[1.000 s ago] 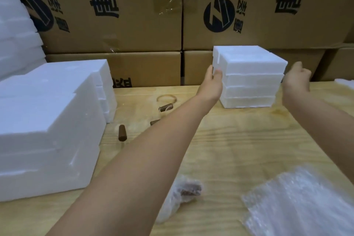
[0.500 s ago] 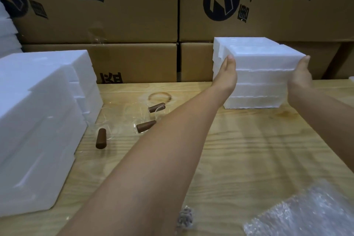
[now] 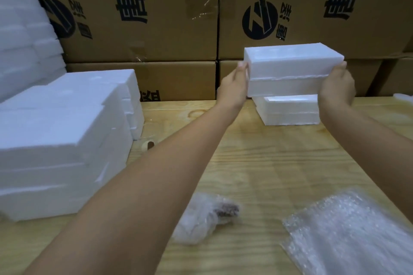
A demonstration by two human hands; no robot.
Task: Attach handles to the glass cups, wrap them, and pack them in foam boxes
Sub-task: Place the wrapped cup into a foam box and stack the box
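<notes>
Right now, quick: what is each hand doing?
Left hand: open, fingers flat against the foam box's left end.
Right hand: closed round the same box's right end.

Both arms out fwd — L hand (image 3: 234, 87) flat, fingers up; R hand (image 3: 337, 89) thumb up, fingers hidden.
</notes>
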